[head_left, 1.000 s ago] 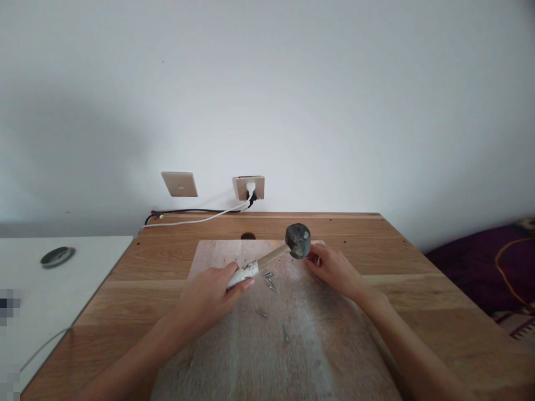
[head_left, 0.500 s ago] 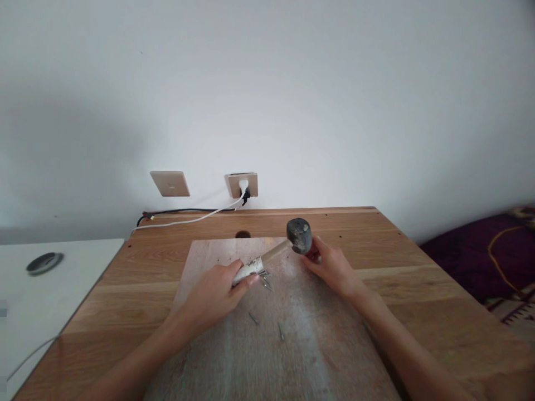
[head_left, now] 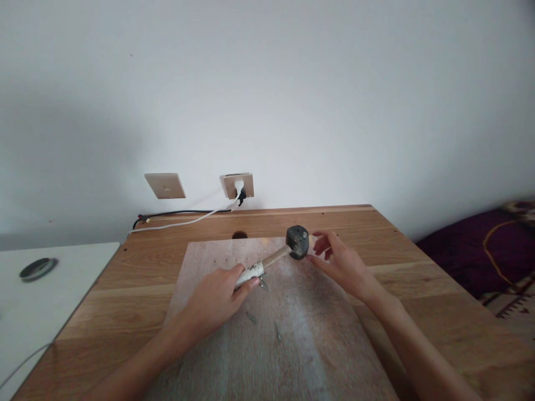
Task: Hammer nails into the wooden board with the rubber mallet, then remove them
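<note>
My left hand [head_left: 221, 292] is wrapped round the white grip of a mallet [head_left: 298, 243] with a pale shaft and a dark, scuffed head. The mallet slants up to the right, over the far part of a wooden board [head_left: 234, 351]. Just right of the mallet head is my right hand [head_left: 340, 262], its fingers apart and curved, with nothing visible in them. Several loose nails [head_left: 264, 284] lie by the left hand's thumb. One nail [head_left: 251, 317] and another nail [head_left: 278, 331] rest nearer to me on the board. A row of small dark dots marks the board's far left.
Under the board is a wooden table [head_left: 422, 289] with a round hole [head_left: 239, 235] near its back edge. Cables [head_left: 188, 221] run from a wall socket [head_left: 238, 186]. At left stands a white surface [head_left: 25, 312] with a dark round object [head_left: 39, 269]; purple cloth [head_left: 463, 250] lies right.
My right hand's fingers have opened out and moved slightly away from the mallet head. The mallet head has turned and sits a little lower. The whole view has shifted slightly.
</note>
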A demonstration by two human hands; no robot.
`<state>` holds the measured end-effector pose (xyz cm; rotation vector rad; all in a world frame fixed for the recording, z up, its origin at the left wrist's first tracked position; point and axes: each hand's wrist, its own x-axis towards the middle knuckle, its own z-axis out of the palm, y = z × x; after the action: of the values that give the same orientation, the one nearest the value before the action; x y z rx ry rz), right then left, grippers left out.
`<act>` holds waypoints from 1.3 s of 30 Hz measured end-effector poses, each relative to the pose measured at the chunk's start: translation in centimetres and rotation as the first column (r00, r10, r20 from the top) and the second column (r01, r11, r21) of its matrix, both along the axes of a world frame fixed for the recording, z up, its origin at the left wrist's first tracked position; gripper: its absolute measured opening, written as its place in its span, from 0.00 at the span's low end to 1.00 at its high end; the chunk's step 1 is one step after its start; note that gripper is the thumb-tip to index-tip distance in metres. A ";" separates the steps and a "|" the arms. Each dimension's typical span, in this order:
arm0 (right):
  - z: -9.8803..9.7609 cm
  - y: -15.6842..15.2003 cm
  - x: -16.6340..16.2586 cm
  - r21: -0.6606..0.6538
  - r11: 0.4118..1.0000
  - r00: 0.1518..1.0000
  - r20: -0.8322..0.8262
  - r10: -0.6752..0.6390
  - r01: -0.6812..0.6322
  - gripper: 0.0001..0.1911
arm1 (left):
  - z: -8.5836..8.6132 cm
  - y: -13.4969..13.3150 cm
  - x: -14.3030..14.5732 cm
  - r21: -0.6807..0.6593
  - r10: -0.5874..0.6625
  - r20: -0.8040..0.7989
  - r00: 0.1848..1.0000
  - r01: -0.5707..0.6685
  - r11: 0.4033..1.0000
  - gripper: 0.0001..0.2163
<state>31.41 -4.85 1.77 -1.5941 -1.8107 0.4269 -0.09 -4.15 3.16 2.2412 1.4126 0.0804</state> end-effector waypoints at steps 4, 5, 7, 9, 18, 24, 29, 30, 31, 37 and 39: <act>1.6 -2.8 -2.3 0.074 0.993 0.994 0.054 0.091 -0.094 0.01 | 0.2 -0.1 -0.1 0.024 -0.006 -0.008 1.000 0.006 1.000 0.18; 1.9 -3.8 -3.2 0.078 0.976 0.976 0.095 0.194 -0.201 0.04 | 0.2 0.0 -0.1 0.024 -0.001 0.011 1.000 0.001 1.000 0.18; 2.2 -5.7 -5.3 -0.008 0.896 0.874 0.217 0.434 -0.443 0.07 | 0.1 0.1 -0.3 0.012 0.020 0.063 0.998 -0.021 1.000 0.19; 2.0 -7.3 -7.1 -0.088 0.792 0.714 0.383 0.587 -0.604 0.06 | 0.0 0.3 -0.5 0.001 0.047 0.115 0.992 -0.047 0.999 0.19; 2.0 -7.7 -9.4 -0.048 0.617 0.417 0.695 0.585 -0.786 0.07 | -0.1 1.1 -1.3 -0.004 0.105 0.168 0.980 -0.106 0.994 0.20; 2.5 -2.8 -6.1 -0.005 0.867 0.843 0.229 0.486 -0.499 0.08 | -0.3 1.3 -1.6 -0.001 0.098 0.155 0.983 -0.099 0.995 0.19; 0.1 1.4 -3.9 0.049 0.964 0.948 0.201 0.247 -0.261 0.08 | -0.3 1.7 -2.2 0.011 0.091 0.148 0.985 -0.094 0.996 0.20; -0.2 1.8 -3.8 0.047 0.968 0.948 0.215 0.233 -0.248 0.08 | -0.3 1.8 -2.3 0.009 0.097 0.145 0.985 -0.099 0.995 0.20; -0.4 2.0 -3.9 0.042 0.970 0.946 0.232 0.225 -0.241 0.08 | -0.4 1.9 -2.4 0.007 0.105 0.140 0.985 -0.107 0.994 0.20; 0.0 2.2 -4.3 0.007 0.973 0.915 0.340 0.217 -0.233 0.09 | -0.7 2.0 -2.8 0.003 0.113 0.137 0.984 -0.115 0.993 0.21; 0.4 2.3 -4.2 -0.005 0.970 0.901 0.370 0.228 -0.244 0.08 | -0.8 2.0 -2.9 0.002 0.110 0.131 0.985 -0.111 0.994 0.21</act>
<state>27.17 -2.55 2.13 -1.5039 -2.2972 0.2016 -2.97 -2.11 2.39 2.1216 1.4670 0.2666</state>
